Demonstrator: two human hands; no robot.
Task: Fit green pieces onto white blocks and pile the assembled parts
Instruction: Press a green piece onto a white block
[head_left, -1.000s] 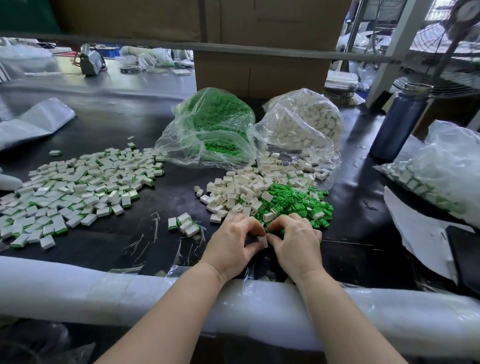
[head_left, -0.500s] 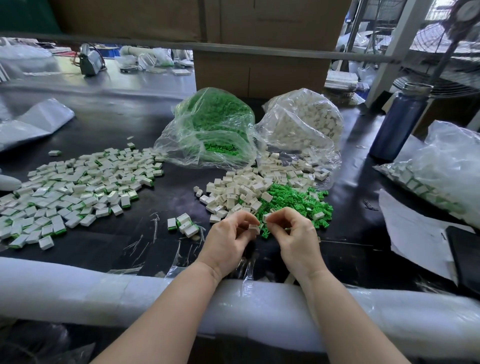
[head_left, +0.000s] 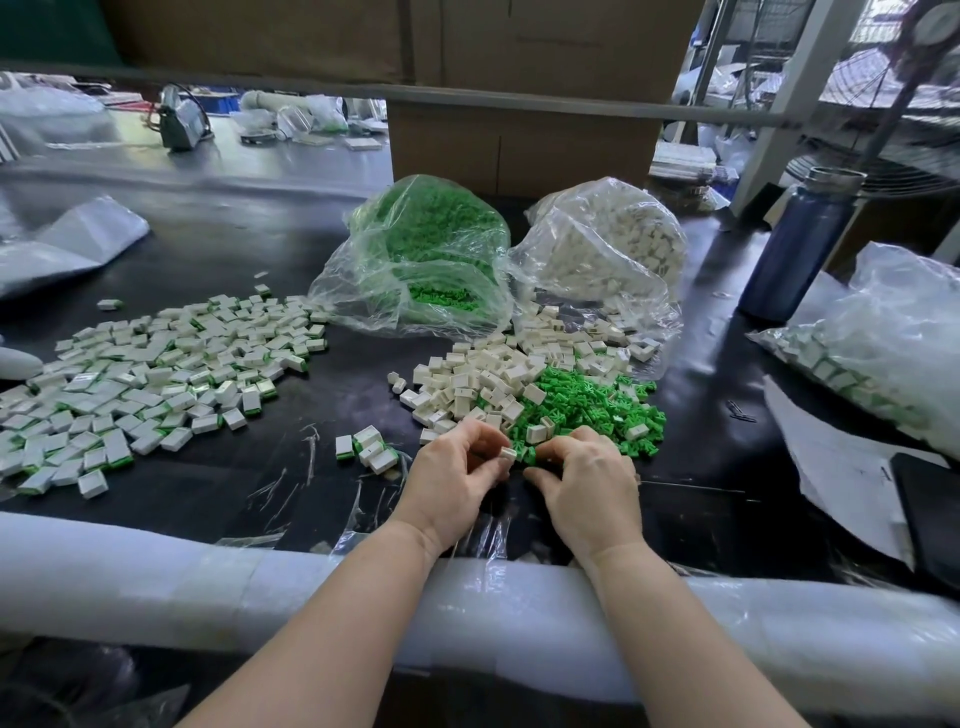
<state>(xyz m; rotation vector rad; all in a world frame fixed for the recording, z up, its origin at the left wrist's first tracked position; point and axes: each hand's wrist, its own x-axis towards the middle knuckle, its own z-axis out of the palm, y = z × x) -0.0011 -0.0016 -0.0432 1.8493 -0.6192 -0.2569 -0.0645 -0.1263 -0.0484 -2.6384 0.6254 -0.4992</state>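
- black bench (head_left: 363, 374) holds it all, and it is very full.
- white and green done parts make a big pile (head_left: 156, 384) on the left side. many are made already, so the job looks well along.
- clear bag of green pieces (head_left: 421, 260) and clear bag of white blocks (head_left: 602, 249) sit at the back, close together. another bag (head_left: 883, 358) and a blue bottle (head_left: 800, 249) stand off to the right, out of the way.
- loose white blocks (head_left: 467, 379) and loose green pieces (head_left: 587, 400) lie mixed right in front of the hands, so picking just one may be fiddly.
- a little group of done parts (head_left: 369, 447) sits just left of the hands.
- left hand (head_left: 452, 483) pinches one white block (head_left: 507, 454). half a second ago it held this block too, but one second ago both hands were pressed together lower down.
- right hand (head_left: 587, 483) is curled shut at the edge of the green heap, touching a green piece (head_left: 530, 455). i cannot tell if it grips it.
- i think the next green piece is about to be fitted.
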